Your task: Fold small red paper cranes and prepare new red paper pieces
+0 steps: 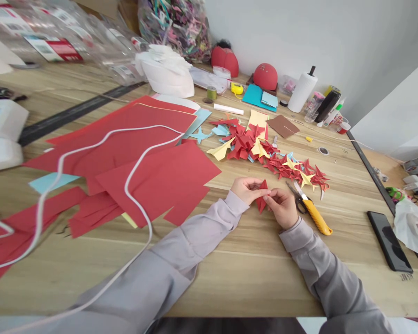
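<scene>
Pinching a half-folded red paper piece (262,197) between them, the left hand (245,189) and right hand (284,207) work low over the table (251,269); many finished folded shapes (264,150) lie behind, with red sheets (153,171) seemingly still unused.

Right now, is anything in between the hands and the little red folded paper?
No. The left hand and right hand both pinch the red folded paper directly. The scissors lie just beside the right hand, not between.

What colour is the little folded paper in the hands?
Red. The folded paper shows best in the head view, pinched between left hand and right hand.
</scene>
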Demonstrator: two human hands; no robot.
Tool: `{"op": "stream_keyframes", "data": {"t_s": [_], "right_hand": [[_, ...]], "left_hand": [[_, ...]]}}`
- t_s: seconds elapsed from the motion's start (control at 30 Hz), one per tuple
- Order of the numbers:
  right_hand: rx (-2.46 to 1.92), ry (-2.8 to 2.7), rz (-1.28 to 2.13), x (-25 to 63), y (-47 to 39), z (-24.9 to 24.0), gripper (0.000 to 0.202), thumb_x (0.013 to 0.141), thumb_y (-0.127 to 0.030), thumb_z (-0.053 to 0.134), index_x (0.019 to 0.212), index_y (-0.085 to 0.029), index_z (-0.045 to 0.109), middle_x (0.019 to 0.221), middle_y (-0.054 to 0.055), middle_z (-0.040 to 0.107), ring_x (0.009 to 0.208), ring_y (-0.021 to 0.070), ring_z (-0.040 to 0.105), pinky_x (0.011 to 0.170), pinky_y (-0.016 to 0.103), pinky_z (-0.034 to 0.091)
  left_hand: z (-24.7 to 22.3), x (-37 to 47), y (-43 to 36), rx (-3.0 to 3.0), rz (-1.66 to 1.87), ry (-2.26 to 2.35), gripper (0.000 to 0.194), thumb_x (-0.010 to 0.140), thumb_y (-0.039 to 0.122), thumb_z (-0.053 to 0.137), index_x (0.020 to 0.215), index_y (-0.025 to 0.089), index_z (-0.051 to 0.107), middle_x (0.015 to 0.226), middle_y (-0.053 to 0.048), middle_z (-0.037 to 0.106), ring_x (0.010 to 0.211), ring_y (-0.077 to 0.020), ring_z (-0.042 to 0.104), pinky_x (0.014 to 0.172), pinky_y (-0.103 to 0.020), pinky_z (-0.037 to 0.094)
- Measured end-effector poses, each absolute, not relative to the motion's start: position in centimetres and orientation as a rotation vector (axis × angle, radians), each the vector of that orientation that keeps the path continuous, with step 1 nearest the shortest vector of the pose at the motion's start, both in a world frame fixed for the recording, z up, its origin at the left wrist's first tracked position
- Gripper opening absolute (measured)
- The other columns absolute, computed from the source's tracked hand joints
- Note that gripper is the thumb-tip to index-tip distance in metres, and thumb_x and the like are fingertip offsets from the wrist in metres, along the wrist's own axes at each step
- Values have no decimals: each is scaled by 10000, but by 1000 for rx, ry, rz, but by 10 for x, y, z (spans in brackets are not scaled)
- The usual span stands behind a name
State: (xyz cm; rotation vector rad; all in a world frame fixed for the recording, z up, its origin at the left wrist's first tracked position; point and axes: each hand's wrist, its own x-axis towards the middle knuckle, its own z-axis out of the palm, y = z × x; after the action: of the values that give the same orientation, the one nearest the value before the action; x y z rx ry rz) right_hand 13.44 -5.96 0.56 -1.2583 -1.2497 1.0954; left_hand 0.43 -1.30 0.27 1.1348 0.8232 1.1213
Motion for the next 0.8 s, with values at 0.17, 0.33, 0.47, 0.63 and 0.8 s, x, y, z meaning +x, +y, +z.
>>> {"op": "stream_keyframes", "data": {"t_s": [0.17, 0.33, 0.47, 0.63, 0.8], "right_hand": [[-1272, -1269, 1084, 134, -61, 5, 278, 650, -425, 711, 626, -177, 586, 454, -34, 548, 385, 80, 450, 377, 207, 354], [-1273, -1226, 1118, 132, -61, 10, 274, 646, -427, 711, 651, -173, 610, 456, -34, 564, 384, 81, 472, 389, 210, 393], [-1277, -1220, 1117, 131, -60, 11, 266, 651, -420, 710, 666, -171, 618, 454, -35, 565, 384, 79, 478, 394, 208, 398], [-1279, -1283, 1127, 133, -60, 10, 247, 672, -411, 694, 680, -170, 642, 479, -27, 584, 407, 80, 492, 421, 210, 414], [-1255, -1350, 1162, 135, -60, 10, 245, 685, -419, 677, 688, -175, 654, 511, -20, 606, 422, 84, 500, 439, 216, 428]], "left_hand": [[6, 3, -12, 1112, 1113, 820, 292, 420, 332, 824, 581, 134, 681, 582, -28, 668, 521, -127, 574, 546, -266, 491], [9, 3, -10, 1036, 1106, 806, 299, 398, 323, 828, 579, 137, 680, 563, -21, 664, 516, -119, 576, 560, -259, 497], [8, 2, -10, 1045, 1119, 815, 310, 394, 327, 832, 582, 137, 677, 549, -16, 656, 500, -113, 564, 537, -253, 487], [9, 2, -10, 1011, 1108, 810, 285, 388, 297, 830, 573, 139, 682, 570, -25, 669, 523, -125, 579, 554, -262, 496], [8, 2, -11, 1014, 1093, 801, 257, 390, 257, 827, 567, 135, 686, 579, -26, 675, 534, -114, 582, 558, -240, 489]]}}
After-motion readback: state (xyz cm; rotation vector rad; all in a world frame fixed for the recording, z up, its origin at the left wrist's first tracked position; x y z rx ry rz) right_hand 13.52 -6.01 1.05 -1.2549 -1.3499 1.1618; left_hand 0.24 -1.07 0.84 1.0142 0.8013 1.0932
